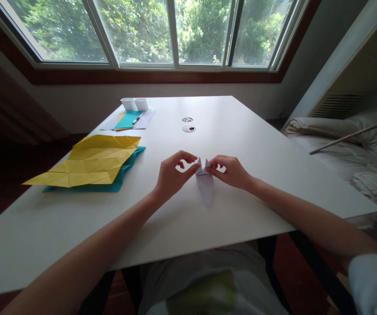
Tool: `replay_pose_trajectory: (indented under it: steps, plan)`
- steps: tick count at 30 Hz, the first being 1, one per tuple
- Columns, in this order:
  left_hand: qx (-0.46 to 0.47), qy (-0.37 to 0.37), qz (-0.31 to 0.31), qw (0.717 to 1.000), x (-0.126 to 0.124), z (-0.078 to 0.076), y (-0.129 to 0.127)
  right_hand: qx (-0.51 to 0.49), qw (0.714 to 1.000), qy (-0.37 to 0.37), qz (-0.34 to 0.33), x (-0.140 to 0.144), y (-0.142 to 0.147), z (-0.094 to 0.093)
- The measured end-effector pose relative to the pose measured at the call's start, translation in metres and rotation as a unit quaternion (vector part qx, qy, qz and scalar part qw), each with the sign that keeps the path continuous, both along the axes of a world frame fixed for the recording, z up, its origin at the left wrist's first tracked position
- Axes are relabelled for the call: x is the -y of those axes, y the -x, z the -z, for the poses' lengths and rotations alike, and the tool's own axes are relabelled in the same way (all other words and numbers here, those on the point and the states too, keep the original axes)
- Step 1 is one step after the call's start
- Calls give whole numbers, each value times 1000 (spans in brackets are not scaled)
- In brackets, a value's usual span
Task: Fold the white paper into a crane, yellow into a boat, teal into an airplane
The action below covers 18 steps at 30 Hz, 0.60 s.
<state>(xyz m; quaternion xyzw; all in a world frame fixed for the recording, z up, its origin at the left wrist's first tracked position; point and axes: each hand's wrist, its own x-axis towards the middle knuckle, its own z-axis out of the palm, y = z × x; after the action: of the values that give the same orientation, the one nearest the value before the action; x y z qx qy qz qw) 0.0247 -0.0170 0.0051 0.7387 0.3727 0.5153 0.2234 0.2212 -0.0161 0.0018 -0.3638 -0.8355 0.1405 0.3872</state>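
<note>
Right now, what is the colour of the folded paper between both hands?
The folded paper looks white; the head view shows it best.

Two hands, one folded paper — two white boxes, two discs — one pen.

At twelve o'clock, a sliding window in a reddish-brown wooden frame looks onto leafy trees; daylight glazes the white table below. A pale wall runs beneath. A dark curtain hangs between nine and ten, a louvred vent sits between two and three, a padded sofa at three. Reddish floor shows dimly between four and five.
</note>
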Motion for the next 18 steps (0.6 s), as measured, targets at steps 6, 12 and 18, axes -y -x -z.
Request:
replay_pose_trajectory:
  steps: [6, 12, 18]
  plan:
    - [3, -16, -18, 1000, 2, 1, -3, 6, 1000, -17, -17, 1, 2, 1]
    - [4, -23, -47, 999, 3, 1, -5, 14, 999, -27, -27, 1, 1, 1]
    - [-7, -8, -46, 999, 1, 3, -3, 14, 999, -28, -28, 0, 1, 1]
